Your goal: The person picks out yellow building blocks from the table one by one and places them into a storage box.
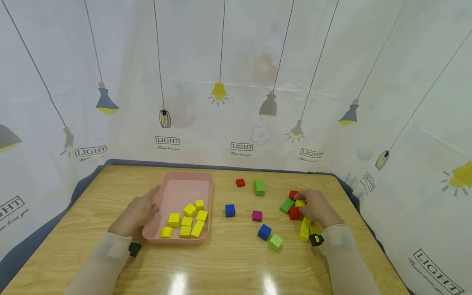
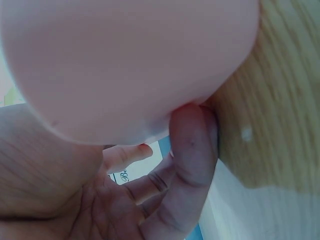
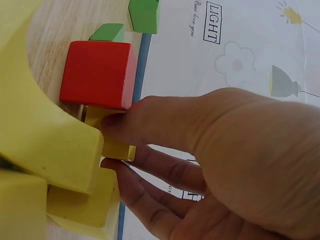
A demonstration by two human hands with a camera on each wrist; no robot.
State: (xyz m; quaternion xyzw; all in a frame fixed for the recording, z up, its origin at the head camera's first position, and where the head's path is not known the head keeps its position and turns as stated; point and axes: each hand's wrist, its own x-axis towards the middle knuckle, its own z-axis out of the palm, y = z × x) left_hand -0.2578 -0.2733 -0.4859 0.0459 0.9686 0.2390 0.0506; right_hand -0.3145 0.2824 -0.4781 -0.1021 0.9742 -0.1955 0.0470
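My left hand [image 1: 136,211] is at the left side of a pink plastic tray [image 1: 188,175], gripping its wall. In the left wrist view a fingertip [image 2: 192,132] presses the tray's outside low down, and the thumb is hidden behind the rim. Several yellow blocks [image 1: 174,220] lie in the tray's near part. Over a cluster of blocks on the right, my right hand [image 1: 315,207] pinches a yellow block [image 3: 117,150] between thumb and fingers. Right beside the thumb sits a red cube [image 3: 95,75]. A yellow arch-shaped block [image 3: 50,125] stands close to the right wrist camera.
Between tray and cluster lie two blue cubes [image 1: 230,210], a magenta block [image 1: 257,216], a light green cube [image 1: 275,242], a small red block [image 1: 240,182] and a tall green block [image 1: 259,187]. Another green block [image 1: 287,205] lies in the cluster. A printed curtain [image 1: 206,135] surrounds the wooden table [image 1: 228,266].
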